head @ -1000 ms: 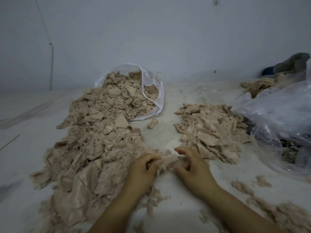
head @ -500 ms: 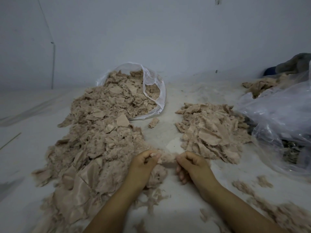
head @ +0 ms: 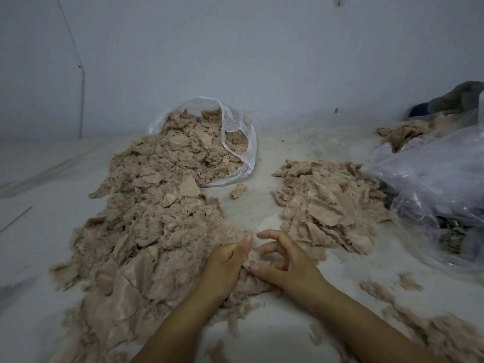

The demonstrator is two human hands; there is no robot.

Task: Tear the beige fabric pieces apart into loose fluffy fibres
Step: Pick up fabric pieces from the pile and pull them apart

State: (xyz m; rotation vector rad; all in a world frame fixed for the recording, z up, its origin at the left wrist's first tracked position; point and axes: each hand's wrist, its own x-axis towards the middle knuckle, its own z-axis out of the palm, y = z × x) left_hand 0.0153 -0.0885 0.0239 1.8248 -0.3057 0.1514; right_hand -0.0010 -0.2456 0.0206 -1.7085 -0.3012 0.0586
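No legible text, label, brand, number or sign anywhere in view

Right hand (head: 286, 265) has released the tuft; its fingers (head: 269, 235) now spread loosely. Left hand (head: 227, 265) has dropped onto the fluff pile (head: 157, 231).

Wall (head: 262, 61): pale, bare, facing me, thin line down its left | Floor (head: 39, 205): pale, dusty, meets wall ahead | Light: dim, cool, even
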